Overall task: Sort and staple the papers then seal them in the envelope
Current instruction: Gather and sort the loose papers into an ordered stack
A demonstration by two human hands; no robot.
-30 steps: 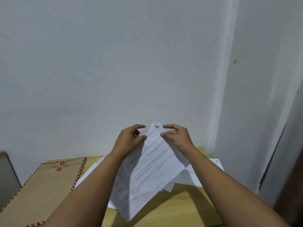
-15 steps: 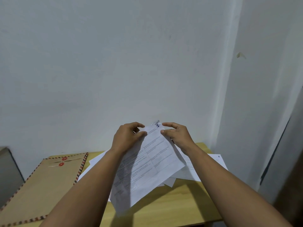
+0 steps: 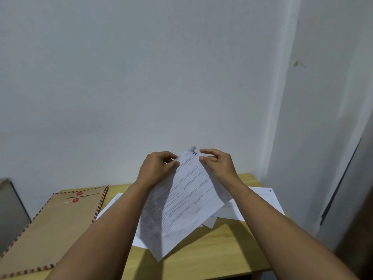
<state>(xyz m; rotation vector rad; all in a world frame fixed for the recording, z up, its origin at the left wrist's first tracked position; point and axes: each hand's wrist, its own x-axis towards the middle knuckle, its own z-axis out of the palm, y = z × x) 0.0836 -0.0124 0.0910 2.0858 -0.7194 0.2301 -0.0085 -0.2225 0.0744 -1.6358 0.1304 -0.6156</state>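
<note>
Left hand [image 3: 156, 168] and right hand [image 3: 219, 166] pinch top corner of printed sheet [image 3: 181, 203], lifted above wooden table [image 3: 218, 249]. Loose papers [image 3: 260, 201] unsorted beneath. String-tie envelope [image 3: 58, 225] flat at left, unfilled. No stapler visible. Judged early: sorting underway, stapling and sealing remain.

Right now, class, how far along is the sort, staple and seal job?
Early stage. Done: nothing visibly finished. In hand: the left hand and right hand pinch the printed sheet at its top corner. Left: loose papers lie unsorted on the table, no stapler shows, and the envelope lies untouched.
</note>
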